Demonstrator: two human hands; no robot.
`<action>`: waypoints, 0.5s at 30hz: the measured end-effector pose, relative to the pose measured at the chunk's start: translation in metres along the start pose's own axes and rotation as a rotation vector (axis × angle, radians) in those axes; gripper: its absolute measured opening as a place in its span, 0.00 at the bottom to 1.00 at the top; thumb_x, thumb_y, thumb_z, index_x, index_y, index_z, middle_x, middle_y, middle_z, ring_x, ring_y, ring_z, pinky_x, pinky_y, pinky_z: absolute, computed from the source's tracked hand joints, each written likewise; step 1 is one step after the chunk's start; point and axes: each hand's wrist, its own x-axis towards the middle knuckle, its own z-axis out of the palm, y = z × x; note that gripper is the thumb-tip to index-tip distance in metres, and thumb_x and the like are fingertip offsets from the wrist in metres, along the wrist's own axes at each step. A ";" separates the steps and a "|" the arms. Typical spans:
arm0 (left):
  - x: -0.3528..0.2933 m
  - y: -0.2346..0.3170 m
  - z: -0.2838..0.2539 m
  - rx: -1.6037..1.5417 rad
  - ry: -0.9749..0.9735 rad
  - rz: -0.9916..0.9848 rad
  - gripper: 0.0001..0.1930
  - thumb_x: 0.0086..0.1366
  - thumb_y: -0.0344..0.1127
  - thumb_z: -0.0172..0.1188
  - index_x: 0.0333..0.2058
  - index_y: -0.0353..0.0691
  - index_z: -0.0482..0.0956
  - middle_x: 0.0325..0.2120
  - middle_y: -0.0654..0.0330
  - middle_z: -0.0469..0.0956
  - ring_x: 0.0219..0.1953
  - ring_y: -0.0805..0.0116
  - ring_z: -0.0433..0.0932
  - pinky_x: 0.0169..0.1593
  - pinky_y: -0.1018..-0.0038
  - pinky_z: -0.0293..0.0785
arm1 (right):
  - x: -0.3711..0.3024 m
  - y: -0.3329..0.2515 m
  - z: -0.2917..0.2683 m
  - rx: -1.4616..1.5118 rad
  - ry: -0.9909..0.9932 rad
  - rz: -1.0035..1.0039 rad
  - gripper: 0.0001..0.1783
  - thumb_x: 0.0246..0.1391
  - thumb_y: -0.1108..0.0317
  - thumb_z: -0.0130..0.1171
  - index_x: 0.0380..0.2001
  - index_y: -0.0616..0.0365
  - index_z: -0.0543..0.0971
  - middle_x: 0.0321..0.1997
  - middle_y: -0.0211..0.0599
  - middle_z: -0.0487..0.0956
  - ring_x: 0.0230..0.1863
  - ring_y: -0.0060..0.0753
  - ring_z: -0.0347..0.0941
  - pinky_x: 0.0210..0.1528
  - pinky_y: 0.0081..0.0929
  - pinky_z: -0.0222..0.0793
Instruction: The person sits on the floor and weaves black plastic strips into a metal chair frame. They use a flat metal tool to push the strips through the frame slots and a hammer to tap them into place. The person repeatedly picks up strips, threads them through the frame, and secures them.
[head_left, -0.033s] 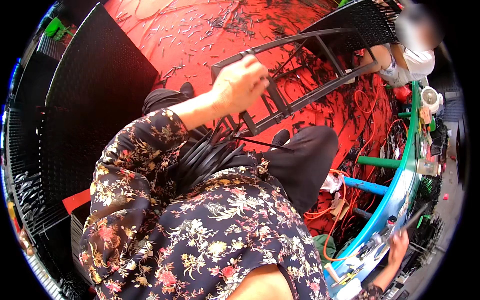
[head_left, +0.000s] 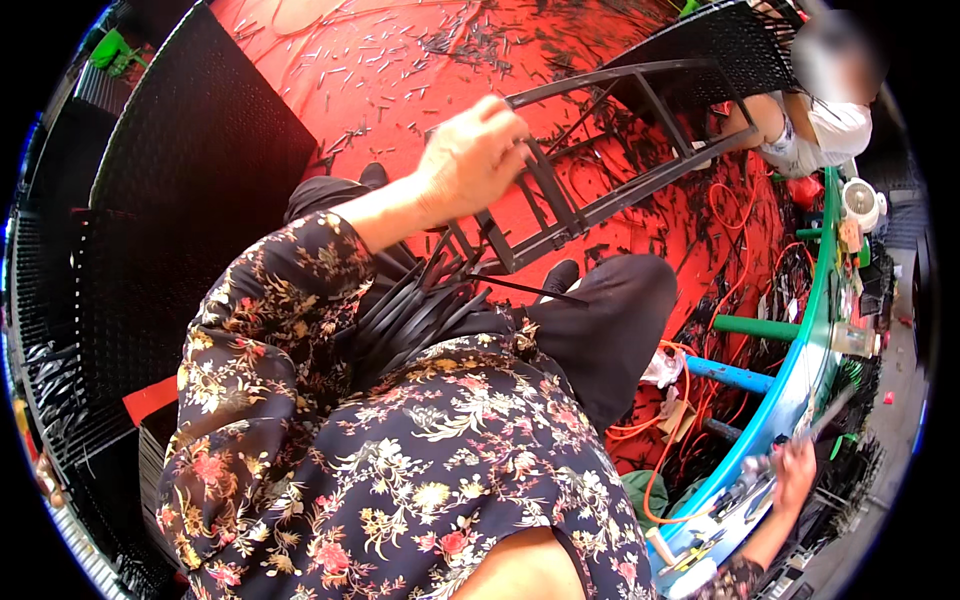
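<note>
My left hand (head_left: 470,158) is raised over the near left end of a black metal frame (head_left: 560,232), its fingers curled in. What it holds, if anything, is hidden, and whether it touches the frame I cannot tell. Across my lap lies a bundle of flat black strips (head_left: 415,318), one strip poking out to the right. Off to the right, my right hand (head_left: 795,475) is closed above the blue-green bench edge (head_left: 735,475). A long, thin, grey, blade-like thing (head_left: 838,410) reaches up from its fingers; its kind is unclear.
Black woven panels (head_left: 205,170) stand on the left. Strip offcuts litter the red floor (head_left: 350,60). Orange hose (head_left: 640,430) loops beside the bench. A hammer-like tool (head_left: 660,547) and a white fan (head_left: 862,203) are on the bench. Another person (head_left: 835,125) sits at the far right.
My left hand has shifted slightly up and left while the frame stays in place. My right hand has moved a little upward, and the grey blade-like thing with it.
</note>
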 end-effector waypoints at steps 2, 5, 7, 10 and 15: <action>0.011 -0.003 -0.004 0.117 0.075 0.012 0.06 0.54 0.28 0.57 0.33 0.37 0.73 0.29 0.54 0.72 0.32 0.56 0.75 0.34 0.67 0.73 | 0.035 -0.005 0.074 0.174 -0.025 -0.067 0.29 0.41 0.72 0.59 0.49 0.64 0.64 0.31 0.29 0.65 0.27 0.24 0.63 0.28 0.23 0.63; 0.010 -0.018 -0.003 0.137 0.052 -0.083 0.07 0.55 0.28 0.56 0.35 0.37 0.74 0.33 0.53 0.73 0.34 0.57 0.76 0.37 0.68 0.74 | 0.082 -0.004 0.180 0.502 -0.367 -0.047 0.28 0.40 0.69 0.55 0.49 0.65 0.67 0.25 0.28 0.64 0.22 0.23 0.59 0.24 0.22 0.59; 0.005 -0.001 -0.005 0.112 -0.009 -0.024 0.09 0.54 0.27 0.56 0.35 0.36 0.73 0.34 0.53 0.73 0.36 0.55 0.76 0.38 0.68 0.73 | 0.095 -0.002 0.233 0.619 -0.545 -0.020 0.26 0.43 0.67 0.55 0.49 0.63 0.68 0.23 0.26 0.63 0.19 0.20 0.57 0.20 0.20 0.55; 0.000 0.035 -0.003 0.039 -0.143 0.080 0.09 0.52 0.27 0.59 0.34 0.35 0.73 0.33 0.53 0.73 0.35 0.52 0.75 0.38 0.68 0.73 | 0.075 -0.019 0.300 0.824 -0.686 0.170 0.22 0.52 0.60 0.55 0.46 0.62 0.70 0.20 0.22 0.61 0.14 0.13 0.52 0.16 0.15 0.50; -0.005 0.061 0.011 -0.122 -0.369 -0.117 0.10 0.53 0.33 0.61 0.31 0.34 0.74 0.28 0.53 0.73 0.30 0.56 0.76 0.34 0.69 0.72 | 0.052 -0.008 0.320 0.660 -0.737 0.192 0.17 0.57 0.61 0.53 0.43 0.64 0.72 0.19 0.22 0.62 0.17 0.12 0.57 0.18 0.14 0.54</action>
